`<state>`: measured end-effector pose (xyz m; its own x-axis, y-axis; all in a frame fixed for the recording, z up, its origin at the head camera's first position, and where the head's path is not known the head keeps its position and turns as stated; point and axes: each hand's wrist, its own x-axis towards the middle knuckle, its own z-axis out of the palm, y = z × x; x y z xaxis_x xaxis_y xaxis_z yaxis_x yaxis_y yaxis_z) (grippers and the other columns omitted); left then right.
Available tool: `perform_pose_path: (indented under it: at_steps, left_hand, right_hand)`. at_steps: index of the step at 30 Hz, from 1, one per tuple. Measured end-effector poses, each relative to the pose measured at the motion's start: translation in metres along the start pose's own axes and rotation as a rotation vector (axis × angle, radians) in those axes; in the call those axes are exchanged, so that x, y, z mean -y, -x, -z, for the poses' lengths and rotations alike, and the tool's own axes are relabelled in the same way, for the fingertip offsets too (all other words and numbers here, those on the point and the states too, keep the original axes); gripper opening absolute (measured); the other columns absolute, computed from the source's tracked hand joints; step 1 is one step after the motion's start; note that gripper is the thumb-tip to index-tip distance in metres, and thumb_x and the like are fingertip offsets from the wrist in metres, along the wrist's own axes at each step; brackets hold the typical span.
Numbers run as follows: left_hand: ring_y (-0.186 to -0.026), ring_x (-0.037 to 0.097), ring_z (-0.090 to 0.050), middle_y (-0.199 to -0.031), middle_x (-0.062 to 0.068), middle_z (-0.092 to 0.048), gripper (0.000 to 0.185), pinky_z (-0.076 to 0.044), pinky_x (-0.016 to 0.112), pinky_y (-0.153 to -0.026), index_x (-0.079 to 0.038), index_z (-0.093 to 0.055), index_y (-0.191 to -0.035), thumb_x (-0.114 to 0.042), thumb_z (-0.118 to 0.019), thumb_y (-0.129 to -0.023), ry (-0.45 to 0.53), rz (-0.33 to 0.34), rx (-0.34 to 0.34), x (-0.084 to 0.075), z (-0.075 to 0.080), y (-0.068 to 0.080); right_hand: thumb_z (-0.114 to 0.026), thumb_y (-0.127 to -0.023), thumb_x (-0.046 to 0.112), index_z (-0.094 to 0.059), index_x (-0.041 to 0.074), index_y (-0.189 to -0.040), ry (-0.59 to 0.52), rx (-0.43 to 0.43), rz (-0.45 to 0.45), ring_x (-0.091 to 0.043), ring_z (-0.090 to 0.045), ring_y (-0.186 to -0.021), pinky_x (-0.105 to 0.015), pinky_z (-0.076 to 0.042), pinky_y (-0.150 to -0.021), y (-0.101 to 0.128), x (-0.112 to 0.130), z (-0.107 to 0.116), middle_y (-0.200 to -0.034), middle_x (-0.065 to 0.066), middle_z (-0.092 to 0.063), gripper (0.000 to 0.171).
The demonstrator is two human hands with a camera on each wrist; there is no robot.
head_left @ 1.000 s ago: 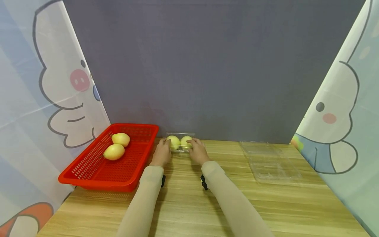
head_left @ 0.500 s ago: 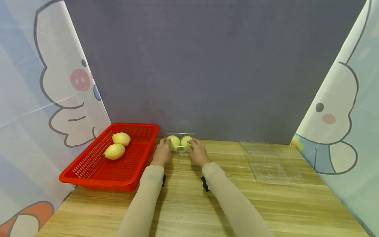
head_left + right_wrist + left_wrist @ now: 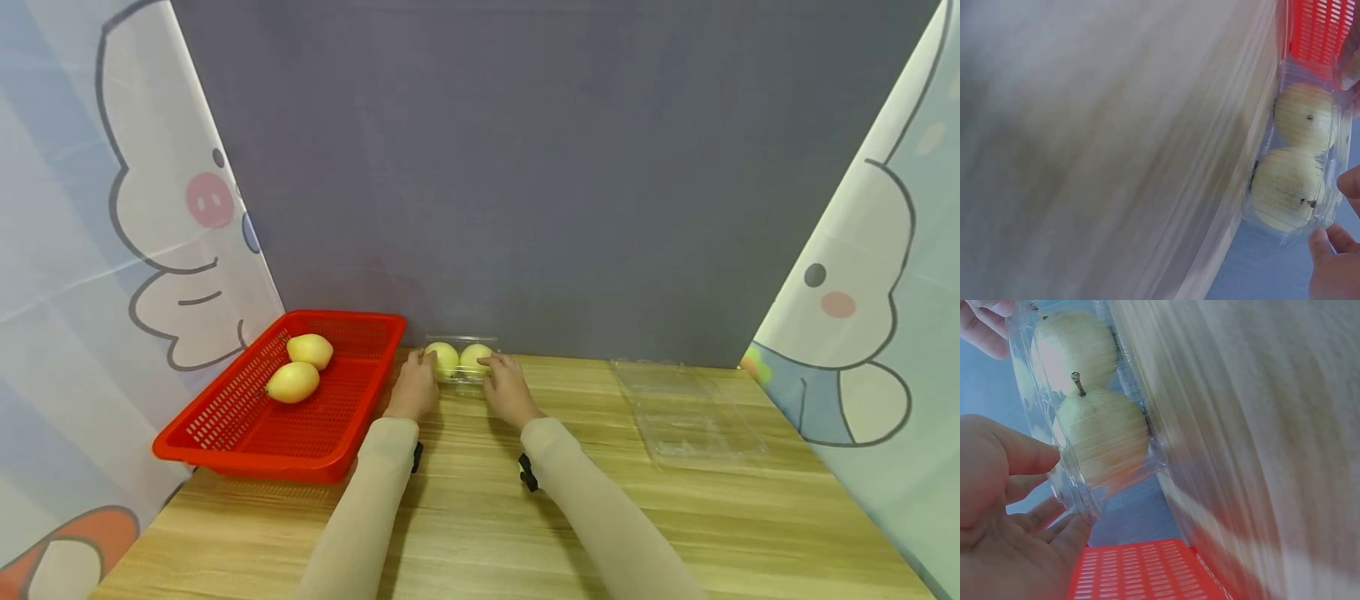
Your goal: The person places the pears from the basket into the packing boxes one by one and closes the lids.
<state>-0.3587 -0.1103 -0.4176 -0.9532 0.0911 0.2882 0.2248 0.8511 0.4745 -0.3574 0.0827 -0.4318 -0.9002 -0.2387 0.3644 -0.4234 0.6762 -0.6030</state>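
Note:
At the table's far edge, a clear plastic clamshell box [image 3: 1125, 473] contains two pale yellow pears [image 3: 1100, 428] side by side, one with its stem upright. My left hand [image 3: 415, 387] pinches the box's left end, thumb on the rim and fingers curled beneath, as the left wrist view shows. At the opposite end my right hand [image 3: 512, 392] grips the corner; its thumb and fingertips [image 3: 1320, 245] meet the plastic edge in the right wrist view. Palms are partly out of frame there.
On the left stands a red perforated basket [image 3: 300, 442] with two more yellow pears [image 3: 293, 382] in it. A second clear plastic box [image 3: 693, 421] lies spread out on the table at right. A dark grey panel [image 3: 517, 175] rises directly behind the table [image 3: 480, 517].
The head view has shifted slightly. Both hands stay at the ends of the box, and the pears in it and in the basket keep their places.

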Motion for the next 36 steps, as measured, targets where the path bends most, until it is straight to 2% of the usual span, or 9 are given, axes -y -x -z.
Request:
perform_pose_path:
  at_steps: [10,19,27,31,36]
  left_hand:
    - [-0.127,0.046,-0.046,-0.147,0.030,-0.039,0.049,-0.049,0.059,-0.094,0.005,-0.051,-0.141,0.002,-0.058,-0.093,-0.040,0.002,-0.002,-0.004,0.002,0.000]
    - [-0.125,0.045,-0.048,-0.146,0.029,-0.040,0.044,-0.050,0.059,-0.091,0.004,-0.052,-0.141,-0.004,-0.053,-0.098,-0.060,0.013,0.003,-0.008,0.008,0.005]
    - [-0.126,0.043,-0.048,-0.147,0.026,-0.040,0.047,-0.050,0.059,-0.091,0.002,-0.051,-0.142,-0.012,-0.057,-0.098,-0.090,0.031,0.035,-0.013,0.014,0.013]
    - [-0.127,0.043,-0.047,-0.148,0.026,-0.039,0.049,-0.049,0.059,-0.094,0.002,-0.051,-0.142,-0.016,-0.059,-0.097,-0.092,0.007,0.049,-0.018,0.018,0.017]
    - [-0.121,0.044,-0.052,-0.145,0.027,-0.043,0.045,-0.050,0.057,-0.093,0.001,-0.058,-0.136,-0.019,-0.062,-0.096,-0.118,-0.043,0.049,-0.022,0.022,0.022]
  right_hand:
    - [-0.062,-0.097,0.002,-0.059,0.004,-0.135,-0.013,-0.019,0.026,-0.041,-0.039,-0.136,-0.054,-0.037,-0.110,0.005,0.006,0.002,-0.146,-0.022,-0.046,0.038]
    - [-0.063,-0.096,0.002,-0.059,0.002,-0.134,-0.016,-0.016,0.065,-0.042,-0.041,-0.134,-0.055,-0.037,-0.109,0.009,0.009,0.008,-0.144,-0.024,-0.047,0.038]
    - [-0.065,-0.095,0.005,-0.060,0.001,-0.132,-0.010,-0.036,0.120,-0.040,-0.045,-0.133,-0.053,-0.037,-0.110,0.014,0.008,0.014,-0.141,-0.024,-0.050,0.038]
    - [-0.067,-0.094,0.006,-0.060,0.001,-0.133,0.012,-0.031,0.129,-0.041,-0.047,-0.130,-0.053,-0.038,-0.109,0.017,0.009,0.019,-0.139,-0.023,-0.052,0.039]
    - [-0.068,-0.095,0.010,-0.060,0.004,-0.135,0.055,-0.013,0.117,-0.038,-0.049,-0.129,-0.053,-0.039,-0.108,0.022,0.011,0.030,-0.138,-0.017,-0.056,0.041]
